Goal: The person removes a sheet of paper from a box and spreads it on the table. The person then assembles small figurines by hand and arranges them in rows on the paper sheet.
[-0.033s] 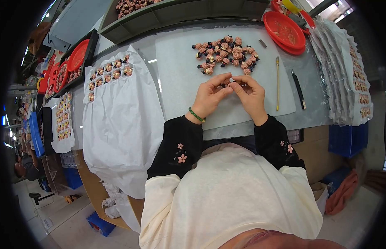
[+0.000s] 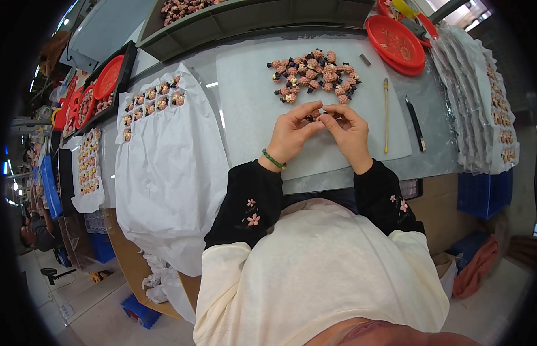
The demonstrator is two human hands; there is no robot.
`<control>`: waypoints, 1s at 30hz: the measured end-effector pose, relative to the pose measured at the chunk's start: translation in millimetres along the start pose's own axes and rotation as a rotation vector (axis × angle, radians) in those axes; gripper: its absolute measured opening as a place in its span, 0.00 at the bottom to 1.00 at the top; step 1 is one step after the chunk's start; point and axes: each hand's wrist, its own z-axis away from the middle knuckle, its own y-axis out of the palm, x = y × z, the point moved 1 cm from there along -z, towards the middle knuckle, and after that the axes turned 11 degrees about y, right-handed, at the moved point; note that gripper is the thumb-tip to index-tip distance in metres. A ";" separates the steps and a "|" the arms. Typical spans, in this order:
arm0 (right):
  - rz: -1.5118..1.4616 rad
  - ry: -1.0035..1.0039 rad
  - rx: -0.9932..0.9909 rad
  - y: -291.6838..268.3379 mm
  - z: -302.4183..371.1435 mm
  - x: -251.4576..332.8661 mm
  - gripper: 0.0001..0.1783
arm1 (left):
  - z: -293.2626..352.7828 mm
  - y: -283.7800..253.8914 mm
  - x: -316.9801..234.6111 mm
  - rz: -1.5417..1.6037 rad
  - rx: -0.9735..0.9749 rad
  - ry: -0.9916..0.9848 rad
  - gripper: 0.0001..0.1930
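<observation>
Over the white sheet, my left hand and my right hand meet at the fingertips. Between them they pinch a small pink figurine, mostly covered by the fingers. Just beyond my hands lies a loose pile of similar figurines, pink and knobbly with dark parts and a few pale yellow faces. To the right of my right hand rest a thin tan stick and a black pen-like tool. A small grey bar lies beside the pile.
At left, white paper covers part of a tray of figurines. A grey bin of figurines stands at the back. Red dishes sit back right, near stacked clear trays. A person is far left.
</observation>
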 end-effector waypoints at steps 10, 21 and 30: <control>0.040 0.051 -0.051 -3.8 -1.3 -1.0 0.11 | 0.8 2.8 5.3 -0.085 -0.056 -0.011 0.21; 0.015 -0.213 -0.106 -8.0 -1.1 -0.8 0.09 | 0.0 0.9 7.2 -0.048 -0.129 -0.046 0.20; 0.173 -0.323 -0.162 -11.0 -0.6 2.6 0.21 | -3.6 2.9 4.3 -0.049 -0.139 -0.028 0.20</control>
